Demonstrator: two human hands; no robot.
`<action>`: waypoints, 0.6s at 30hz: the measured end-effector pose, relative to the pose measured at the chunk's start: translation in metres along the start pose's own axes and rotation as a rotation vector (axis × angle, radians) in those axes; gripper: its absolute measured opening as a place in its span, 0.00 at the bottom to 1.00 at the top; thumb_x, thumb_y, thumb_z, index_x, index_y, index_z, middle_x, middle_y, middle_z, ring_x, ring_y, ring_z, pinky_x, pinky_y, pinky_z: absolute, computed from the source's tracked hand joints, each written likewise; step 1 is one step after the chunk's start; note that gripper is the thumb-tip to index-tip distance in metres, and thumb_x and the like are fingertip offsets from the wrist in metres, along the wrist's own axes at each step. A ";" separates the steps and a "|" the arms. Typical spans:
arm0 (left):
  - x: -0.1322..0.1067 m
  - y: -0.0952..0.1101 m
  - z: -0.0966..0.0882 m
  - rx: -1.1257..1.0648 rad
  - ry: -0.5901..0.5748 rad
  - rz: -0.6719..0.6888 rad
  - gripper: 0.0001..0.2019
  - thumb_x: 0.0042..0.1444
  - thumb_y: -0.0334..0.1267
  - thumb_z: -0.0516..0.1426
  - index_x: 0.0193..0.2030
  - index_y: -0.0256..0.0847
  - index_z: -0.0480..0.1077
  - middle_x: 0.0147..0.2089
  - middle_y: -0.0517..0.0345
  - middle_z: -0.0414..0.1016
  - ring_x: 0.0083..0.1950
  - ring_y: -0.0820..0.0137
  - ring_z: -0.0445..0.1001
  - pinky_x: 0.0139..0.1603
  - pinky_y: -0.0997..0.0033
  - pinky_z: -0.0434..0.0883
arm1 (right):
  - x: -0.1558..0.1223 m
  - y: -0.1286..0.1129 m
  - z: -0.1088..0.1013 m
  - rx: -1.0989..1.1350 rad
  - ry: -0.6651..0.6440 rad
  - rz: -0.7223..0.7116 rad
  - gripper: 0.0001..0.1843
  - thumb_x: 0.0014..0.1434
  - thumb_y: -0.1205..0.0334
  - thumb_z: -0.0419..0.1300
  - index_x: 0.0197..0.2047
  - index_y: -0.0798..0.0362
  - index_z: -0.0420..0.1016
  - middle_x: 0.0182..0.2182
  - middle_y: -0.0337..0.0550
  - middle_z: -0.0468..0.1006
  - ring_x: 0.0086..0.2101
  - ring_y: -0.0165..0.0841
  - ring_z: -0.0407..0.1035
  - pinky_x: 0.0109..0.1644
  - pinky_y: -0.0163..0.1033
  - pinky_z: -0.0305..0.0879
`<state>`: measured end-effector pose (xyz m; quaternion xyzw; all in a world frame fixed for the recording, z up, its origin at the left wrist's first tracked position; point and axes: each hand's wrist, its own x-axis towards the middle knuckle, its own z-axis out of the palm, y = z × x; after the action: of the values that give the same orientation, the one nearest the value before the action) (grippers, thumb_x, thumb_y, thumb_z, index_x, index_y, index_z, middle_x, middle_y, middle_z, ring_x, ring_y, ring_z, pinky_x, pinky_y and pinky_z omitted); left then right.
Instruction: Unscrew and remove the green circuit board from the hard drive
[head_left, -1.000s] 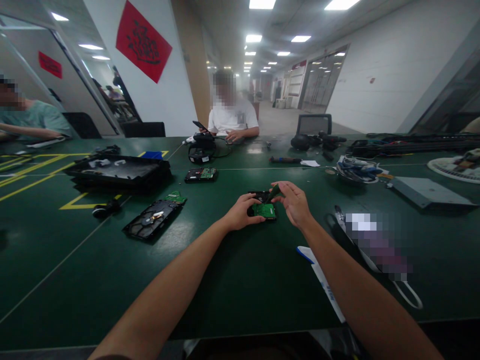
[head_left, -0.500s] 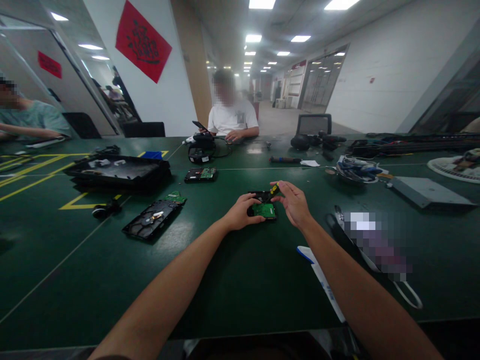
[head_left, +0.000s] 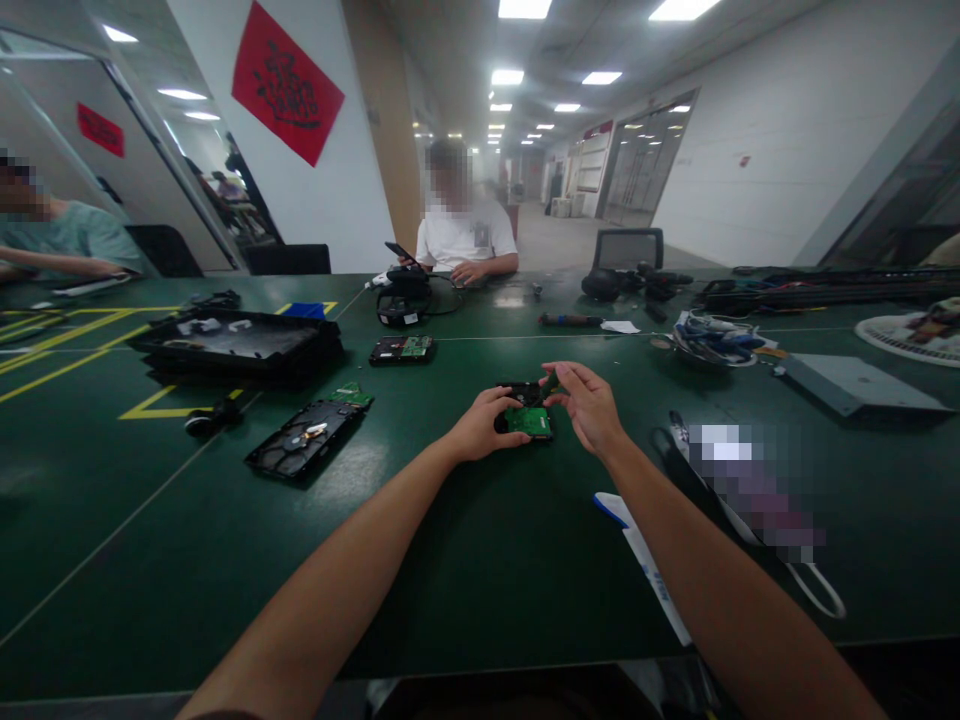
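A hard drive (head_left: 534,424) lies on the green table (head_left: 480,560) with its green circuit board facing up. My left hand (head_left: 484,425) grips it from the left, thumb along the near edge and fingers over the far side. In my right hand (head_left: 591,408), a small screwdriver (head_left: 551,383) is pinched by its dark handle and stands tilted over the drive's right part. Its tip is too small to make out. Left of my hands lies an opened drive casing (head_left: 300,440), with a loose green circuit board (head_left: 350,395) at its far end.
Another hard drive (head_left: 401,350) lies farther back, near stacked black trays (head_left: 225,345). A blue-and-white strip (head_left: 656,580) is under my right forearm. To the right are a grey metal box (head_left: 862,385) and a bundle of cables (head_left: 716,340). A person (head_left: 469,240) sits opposite.
The screwdriver handle has turned in my right fingers: its yellow patch no longer shows, only the dark side. Both hands and the drive stay in place.
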<state>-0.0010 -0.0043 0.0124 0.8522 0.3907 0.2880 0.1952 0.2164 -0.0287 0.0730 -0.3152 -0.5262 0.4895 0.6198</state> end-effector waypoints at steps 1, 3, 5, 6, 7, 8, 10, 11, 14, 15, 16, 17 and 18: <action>0.000 0.000 0.000 0.000 0.000 0.002 0.33 0.52 0.56 0.70 0.62 0.46 0.73 0.72 0.44 0.63 0.76 0.48 0.57 0.75 0.41 0.58 | 0.000 0.000 0.000 0.015 0.001 0.001 0.16 0.59 0.45 0.70 0.42 0.47 0.83 0.42 0.42 0.80 0.42 0.34 0.75 0.35 0.34 0.76; 0.000 0.000 0.000 0.004 0.000 0.009 0.33 0.52 0.56 0.70 0.62 0.45 0.73 0.72 0.44 0.63 0.76 0.48 0.57 0.75 0.42 0.58 | 0.000 0.000 0.001 0.057 -0.001 0.013 0.17 0.60 0.43 0.68 0.42 0.47 0.83 0.42 0.42 0.80 0.42 0.34 0.76 0.38 0.37 0.78; 0.000 -0.001 0.000 0.006 -0.004 0.015 0.33 0.52 0.57 0.69 0.62 0.45 0.72 0.72 0.43 0.62 0.76 0.49 0.57 0.75 0.43 0.58 | 0.000 0.000 0.000 0.095 -0.005 0.027 0.19 0.61 0.41 0.66 0.44 0.48 0.83 0.42 0.43 0.80 0.41 0.35 0.77 0.39 0.38 0.78; 0.000 -0.001 0.000 0.006 -0.006 0.016 0.34 0.53 0.57 0.69 0.62 0.44 0.72 0.73 0.43 0.62 0.76 0.49 0.56 0.75 0.43 0.58 | 0.000 0.000 0.000 0.103 -0.007 0.031 0.20 0.62 0.41 0.66 0.45 0.48 0.83 0.43 0.44 0.80 0.41 0.35 0.77 0.39 0.38 0.78; 0.000 -0.001 0.000 0.004 -0.006 0.015 0.34 0.53 0.57 0.69 0.63 0.45 0.72 0.73 0.43 0.62 0.76 0.49 0.56 0.75 0.43 0.58 | 0.001 0.000 0.000 0.100 -0.006 0.033 0.20 0.62 0.42 0.66 0.45 0.48 0.83 0.43 0.44 0.80 0.42 0.35 0.77 0.38 0.38 0.78; 0.000 -0.002 0.001 0.003 -0.005 0.013 0.34 0.53 0.56 0.69 0.63 0.45 0.72 0.73 0.43 0.62 0.76 0.49 0.56 0.75 0.42 0.58 | 0.001 0.000 -0.001 0.088 -0.004 0.033 0.19 0.61 0.42 0.66 0.46 0.48 0.83 0.44 0.44 0.81 0.42 0.36 0.77 0.37 0.37 0.77; 0.000 -0.002 0.001 0.002 0.000 0.009 0.33 0.52 0.55 0.70 0.62 0.46 0.72 0.73 0.44 0.62 0.76 0.49 0.56 0.75 0.42 0.58 | 0.001 0.001 -0.001 0.049 0.004 0.033 0.18 0.60 0.44 0.67 0.46 0.47 0.84 0.46 0.44 0.81 0.43 0.36 0.76 0.35 0.35 0.76; 0.000 -0.002 0.002 0.002 0.000 0.008 0.33 0.52 0.55 0.70 0.62 0.46 0.72 0.72 0.44 0.62 0.76 0.49 0.56 0.75 0.42 0.58 | 0.001 0.001 -0.001 0.030 0.009 0.028 0.18 0.60 0.44 0.68 0.46 0.47 0.84 0.46 0.44 0.81 0.43 0.35 0.75 0.34 0.35 0.76; 0.000 -0.003 0.002 0.001 -0.002 0.007 0.34 0.52 0.55 0.70 0.62 0.46 0.72 0.72 0.44 0.64 0.76 0.49 0.57 0.75 0.42 0.58 | 0.001 0.001 -0.001 -0.001 0.015 0.002 0.16 0.58 0.45 0.70 0.43 0.47 0.83 0.44 0.42 0.81 0.42 0.34 0.74 0.33 0.34 0.75; 0.000 -0.003 0.002 0.000 0.000 0.008 0.34 0.51 0.55 0.70 0.62 0.46 0.72 0.72 0.44 0.64 0.76 0.49 0.57 0.75 0.41 0.58 | 0.001 0.001 -0.001 0.000 0.014 -0.005 0.16 0.58 0.46 0.70 0.42 0.48 0.82 0.42 0.42 0.80 0.41 0.34 0.74 0.34 0.34 0.76; 0.000 -0.003 0.002 -0.002 0.003 0.009 0.34 0.51 0.55 0.71 0.62 0.46 0.72 0.72 0.44 0.63 0.76 0.49 0.57 0.75 0.41 0.58 | 0.001 0.001 0.000 0.005 0.013 -0.006 0.16 0.57 0.46 0.71 0.41 0.48 0.81 0.41 0.41 0.80 0.41 0.34 0.75 0.35 0.35 0.76; 0.000 -0.003 0.002 -0.002 0.007 0.011 0.34 0.51 0.55 0.71 0.62 0.46 0.72 0.72 0.44 0.63 0.76 0.49 0.57 0.75 0.41 0.58 | 0.000 0.001 0.000 0.015 0.010 -0.003 0.16 0.57 0.46 0.71 0.40 0.48 0.80 0.40 0.41 0.80 0.41 0.34 0.75 0.36 0.35 0.77; 0.000 -0.003 0.002 -0.002 0.009 0.014 0.33 0.51 0.55 0.71 0.62 0.46 0.72 0.72 0.44 0.62 0.76 0.49 0.57 0.75 0.42 0.58 | 0.000 0.001 0.001 0.027 0.008 0.001 0.16 0.57 0.46 0.72 0.40 0.48 0.79 0.40 0.40 0.80 0.42 0.35 0.76 0.37 0.36 0.77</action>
<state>-0.0012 -0.0026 0.0095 0.8536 0.3851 0.2935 0.1923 0.2153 -0.0287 0.0724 -0.3092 -0.5168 0.4957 0.6258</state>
